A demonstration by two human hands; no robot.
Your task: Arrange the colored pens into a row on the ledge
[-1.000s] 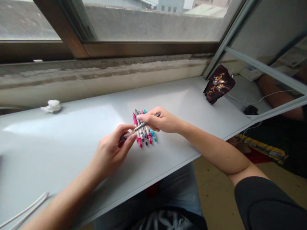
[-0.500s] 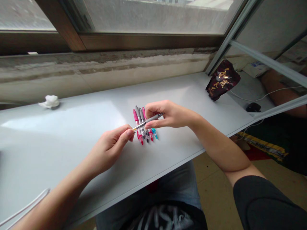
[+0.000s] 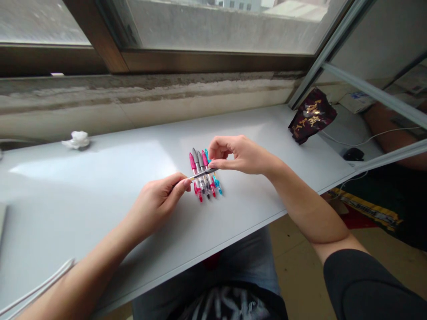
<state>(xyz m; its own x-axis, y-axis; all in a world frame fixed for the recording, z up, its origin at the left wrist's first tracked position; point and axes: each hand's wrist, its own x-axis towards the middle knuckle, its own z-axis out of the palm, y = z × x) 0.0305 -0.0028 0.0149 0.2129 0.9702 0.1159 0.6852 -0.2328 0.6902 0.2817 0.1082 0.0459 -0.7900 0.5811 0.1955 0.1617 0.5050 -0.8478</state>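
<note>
A grey pen (image 3: 201,174) is held level above the white table (image 3: 100,178), between both my hands. My left hand (image 3: 159,204) pinches its pale tip end with closed fingers. My right hand (image 3: 240,154) pinches the other end, fingers curled. Beneath it, several pens (image 3: 204,175) in pink, grey and teal lie side by side on the table.
A crumpled white tissue (image 3: 77,139) lies at the back left. A dark snack bag (image 3: 312,115) stands at the right by the metal frame. Beyond the frame, another person's arm (image 3: 390,133), a cable and a black mouse (image 3: 354,154). A white cord (image 3: 36,289) lies at the near left.
The held pen has been drawn apart a little: my right hand slid back along it and rose slightly, so less of the pen shows between the hands. The view shifted slightly.
</note>
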